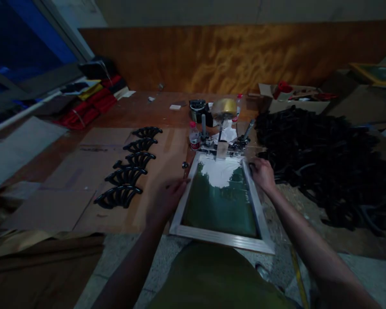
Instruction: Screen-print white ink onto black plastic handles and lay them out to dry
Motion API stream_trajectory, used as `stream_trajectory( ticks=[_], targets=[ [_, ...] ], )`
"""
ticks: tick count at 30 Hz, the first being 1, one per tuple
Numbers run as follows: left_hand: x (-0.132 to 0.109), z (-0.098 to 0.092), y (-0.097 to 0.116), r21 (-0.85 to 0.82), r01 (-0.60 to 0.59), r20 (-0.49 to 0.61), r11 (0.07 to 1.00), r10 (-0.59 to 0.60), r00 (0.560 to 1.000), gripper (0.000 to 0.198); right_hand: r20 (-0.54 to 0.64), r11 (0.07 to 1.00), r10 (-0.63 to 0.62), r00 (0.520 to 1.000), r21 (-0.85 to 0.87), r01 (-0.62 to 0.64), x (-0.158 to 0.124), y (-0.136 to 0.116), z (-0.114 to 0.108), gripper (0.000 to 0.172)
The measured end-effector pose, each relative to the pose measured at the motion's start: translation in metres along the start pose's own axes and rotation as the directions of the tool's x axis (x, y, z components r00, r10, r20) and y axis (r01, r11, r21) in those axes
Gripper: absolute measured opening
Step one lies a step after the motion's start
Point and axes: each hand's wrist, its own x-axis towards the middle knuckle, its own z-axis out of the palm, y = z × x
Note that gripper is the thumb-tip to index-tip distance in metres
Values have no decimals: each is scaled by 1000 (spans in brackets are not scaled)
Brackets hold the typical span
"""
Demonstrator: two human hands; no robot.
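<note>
1. At the near middle of the counter (141, 104), right up against the person's body, lies a pale-railed frame (223, 242) holding a dark green panel (221, 210).
2. Over on its left rail, the left hand (172, 195) is right there, fingers bent at the edge; whether they pinch it, I can't tell.
3. Across to the right rail, a bit farther off: the right hand (263, 172) curls in, fingertips at the frame's edge, their exact hold too dim to call.
4. Left of all this, five black curved pieces (125, 171) line up near to far on flat cardboard (67, 171).
5. Out on the right, what a heap, a big tangled pile of black parts (321, 150)!
6. Toward the frame's far end, white paste (220, 171) spreads over the green, just short of a metal clamp assembly (225, 147).
7. Beyond, a red-capped bottle (194, 139) stands left of the clamp, with a dark tub (197, 113) and a yellow tape roll (229, 106) farther back.
8. Farthest of all, a wooden board (238, 60) runs along the wall.
</note>
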Motion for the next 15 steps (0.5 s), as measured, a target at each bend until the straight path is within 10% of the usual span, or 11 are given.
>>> stream_trajectory(
  ticks=[3,7,10,15],
  targets=[
    [-1,16,-29,-55,61,6,997,-60,998,47,-80,990,-135,988,26,137,39,-33,2,53],
    [8,31,-55,-33,74,8,997,-74,997,48,242,972,-188,952,-91,215,68,-83,18,38],
    [11,32,-64,-19,74,18,997,-73,997,50,398,950,-155,904,-193,248,55,-97,25,25],
    [10,32,-65,-56,62,25,996,-61,998,49,468,822,-468,750,-82,564,1,-85,15,23]
  ],
)
